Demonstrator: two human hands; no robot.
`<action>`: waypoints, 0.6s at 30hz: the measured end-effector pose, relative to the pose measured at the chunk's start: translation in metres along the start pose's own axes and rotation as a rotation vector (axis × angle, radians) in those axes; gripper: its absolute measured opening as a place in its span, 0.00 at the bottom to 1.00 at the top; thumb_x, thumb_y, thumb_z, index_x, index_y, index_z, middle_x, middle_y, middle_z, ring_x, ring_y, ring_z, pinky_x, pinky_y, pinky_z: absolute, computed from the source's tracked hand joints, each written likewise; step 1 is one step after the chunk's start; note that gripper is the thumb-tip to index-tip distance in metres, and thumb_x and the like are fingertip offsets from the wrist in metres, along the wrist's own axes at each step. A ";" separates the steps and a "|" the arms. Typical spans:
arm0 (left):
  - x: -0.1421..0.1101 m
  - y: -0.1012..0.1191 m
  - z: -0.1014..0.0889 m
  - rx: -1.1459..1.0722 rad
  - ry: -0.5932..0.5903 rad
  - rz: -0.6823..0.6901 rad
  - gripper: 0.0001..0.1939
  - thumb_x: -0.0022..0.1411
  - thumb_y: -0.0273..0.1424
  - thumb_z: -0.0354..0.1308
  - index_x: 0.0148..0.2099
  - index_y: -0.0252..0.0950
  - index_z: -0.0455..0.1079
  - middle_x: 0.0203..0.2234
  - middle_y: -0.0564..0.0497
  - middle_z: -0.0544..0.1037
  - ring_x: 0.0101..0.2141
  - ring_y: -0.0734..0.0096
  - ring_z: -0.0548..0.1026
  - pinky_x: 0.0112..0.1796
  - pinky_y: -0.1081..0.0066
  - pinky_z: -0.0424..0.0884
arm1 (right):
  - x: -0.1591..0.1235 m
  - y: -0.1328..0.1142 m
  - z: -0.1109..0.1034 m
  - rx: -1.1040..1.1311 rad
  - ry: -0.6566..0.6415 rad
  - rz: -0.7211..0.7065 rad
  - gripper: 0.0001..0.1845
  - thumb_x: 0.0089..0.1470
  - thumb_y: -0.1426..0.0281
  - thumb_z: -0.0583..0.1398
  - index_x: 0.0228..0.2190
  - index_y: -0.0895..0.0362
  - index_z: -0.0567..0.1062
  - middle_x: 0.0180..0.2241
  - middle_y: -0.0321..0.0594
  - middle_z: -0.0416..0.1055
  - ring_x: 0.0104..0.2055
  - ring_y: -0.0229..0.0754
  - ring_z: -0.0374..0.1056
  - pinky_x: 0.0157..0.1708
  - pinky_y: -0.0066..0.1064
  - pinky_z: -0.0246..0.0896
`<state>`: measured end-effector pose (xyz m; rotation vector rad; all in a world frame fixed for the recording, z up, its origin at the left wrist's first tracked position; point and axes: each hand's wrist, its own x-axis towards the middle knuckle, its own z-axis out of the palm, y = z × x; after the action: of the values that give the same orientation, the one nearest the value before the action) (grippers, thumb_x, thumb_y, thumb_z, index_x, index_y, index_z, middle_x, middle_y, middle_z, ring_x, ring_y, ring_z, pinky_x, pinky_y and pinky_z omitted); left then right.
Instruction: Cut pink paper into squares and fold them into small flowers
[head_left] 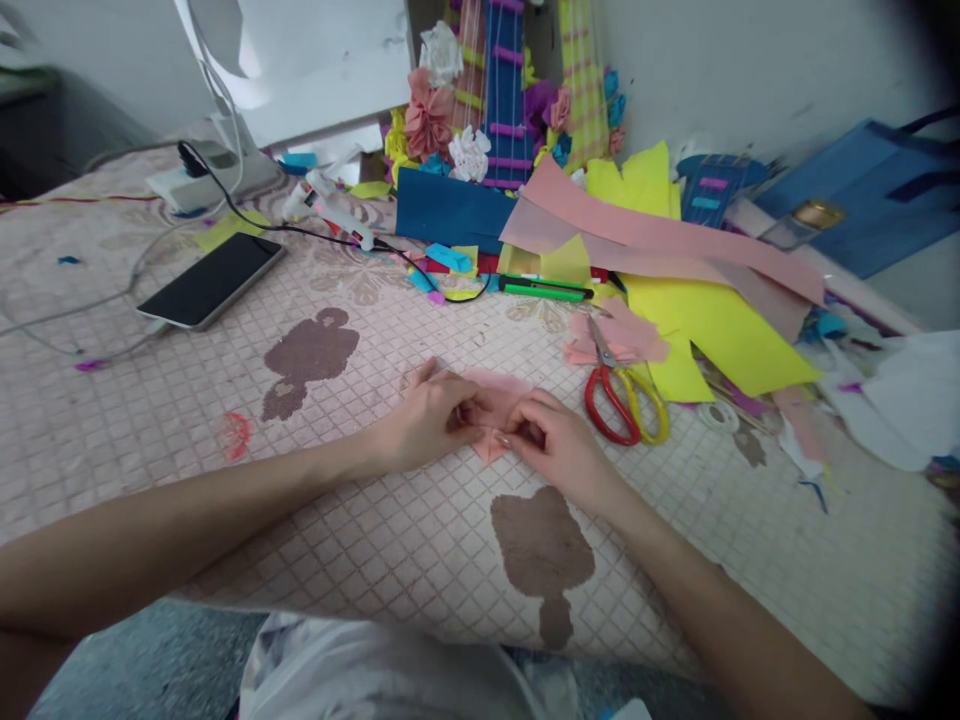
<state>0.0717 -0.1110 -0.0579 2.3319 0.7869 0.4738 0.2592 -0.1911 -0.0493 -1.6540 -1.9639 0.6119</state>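
Note:
A small piece of pink paper (495, 388) lies between my hands on the patterned tablecloth, its near end coming to a folded point. My left hand (431, 415) pinches its left side with thumb and fingertips. From the other side, my right hand (559, 440) pinches it with thumb and index finger, the fingertips of both hands close together. Part of the paper is hidden behind the fingers. Just right of my right hand rest scissors (626, 405) with one red and one yellow handle, their blades over more cut pink paper (622, 330).
Yellow sheets (727, 340) and long pink strips (675, 235) are heaped at the right. A green cutter (545, 289) and a white glue gun (330, 210) lie farther back. At left sits a phone (214, 280) on a cable. Paper flowers (429, 115) stand by the wall.

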 end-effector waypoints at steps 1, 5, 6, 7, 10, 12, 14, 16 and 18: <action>0.000 0.000 0.000 0.001 0.002 -0.003 0.10 0.51 0.28 0.58 0.39 0.38 0.69 0.28 0.55 0.74 0.36 0.68 0.71 0.56 0.52 0.47 | 0.000 0.000 0.000 0.000 -0.001 0.005 0.05 0.53 0.71 0.60 0.27 0.55 0.69 0.32 0.36 0.66 0.29 0.36 0.62 0.27 0.28 0.54; 0.000 0.000 0.001 0.007 -0.009 -0.007 0.10 0.51 0.27 0.59 0.39 0.37 0.70 0.28 0.55 0.74 0.36 0.68 0.71 0.57 0.52 0.46 | 0.000 -0.001 0.001 -0.001 -0.001 0.019 0.05 0.52 0.73 0.60 0.27 0.55 0.68 0.32 0.36 0.66 0.29 0.36 0.62 0.28 0.28 0.54; 0.000 0.000 0.001 0.007 -0.010 -0.005 0.10 0.51 0.28 0.59 0.39 0.37 0.70 0.28 0.55 0.74 0.36 0.68 0.71 0.57 0.52 0.46 | 0.000 -0.001 0.001 -0.003 0.001 0.019 0.05 0.52 0.74 0.60 0.27 0.55 0.68 0.32 0.36 0.66 0.29 0.35 0.62 0.28 0.28 0.54; 0.000 0.000 0.000 0.005 -0.011 -0.002 0.10 0.51 0.28 0.59 0.39 0.37 0.70 0.28 0.55 0.74 0.36 0.68 0.71 0.57 0.52 0.46 | 0.000 -0.001 0.001 -0.006 0.001 0.018 0.05 0.52 0.74 0.60 0.27 0.55 0.68 0.32 0.35 0.66 0.29 0.35 0.62 0.28 0.28 0.55; 0.000 0.001 0.000 0.003 -0.013 -0.003 0.09 0.52 0.28 0.58 0.38 0.37 0.70 0.27 0.55 0.74 0.37 0.68 0.71 0.56 0.52 0.47 | 0.000 0.000 0.002 -0.014 0.002 0.015 0.05 0.52 0.73 0.60 0.27 0.55 0.68 0.33 0.36 0.66 0.30 0.36 0.62 0.28 0.28 0.55; 0.000 0.002 -0.001 0.003 -0.020 -0.009 0.09 0.52 0.28 0.58 0.39 0.37 0.70 0.28 0.55 0.74 0.37 0.68 0.71 0.56 0.52 0.47 | 0.000 0.001 0.002 -0.018 0.003 0.010 0.05 0.53 0.73 0.59 0.26 0.55 0.68 0.33 0.36 0.66 0.30 0.36 0.62 0.28 0.28 0.55; 0.000 0.003 -0.001 0.003 -0.020 -0.016 0.10 0.52 0.28 0.58 0.39 0.37 0.70 0.28 0.55 0.74 0.38 0.67 0.71 0.57 0.52 0.46 | 0.000 0.001 0.002 -0.021 0.006 0.009 0.05 0.53 0.72 0.59 0.26 0.55 0.68 0.33 0.36 0.66 0.30 0.36 0.63 0.28 0.28 0.55; 0.000 0.003 -0.002 0.004 -0.024 -0.018 0.10 0.52 0.28 0.59 0.40 0.37 0.70 0.28 0.55 0.74 0.38 0.67 0.71 0.57 0.53 0.46 | 0.000 0.001 0.003 -0.025 0.007 0.011 0.05 0.53 0.72 0.59 0.26 0.55 0.68 0.33 0.37 0.66 0.30 0.36 0.63 0.28 0.28 0.56; 0.000 0.004 -0.001 0.010 -0.026 -0.018 0.10 0.52 0.27 0.59 0.39 0.37 0.70 0.28 0.55 0.74 0.37 0.68 0.70 0.56 0.54 0.46 | 0.000 0.001 0.003 -0.030 0.009 0.013 0.05 0.53 0.72 0.59 0.26 0.55 0.68 0.33 0.37 0.66 0.30 0.36 0.63 0.28 0.28 0.56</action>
<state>0.0724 -0.1127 -0.0546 2.3335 0.7991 0.4324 0.2578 -0.1914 -0.0523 -1.6862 -1.9661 0.5810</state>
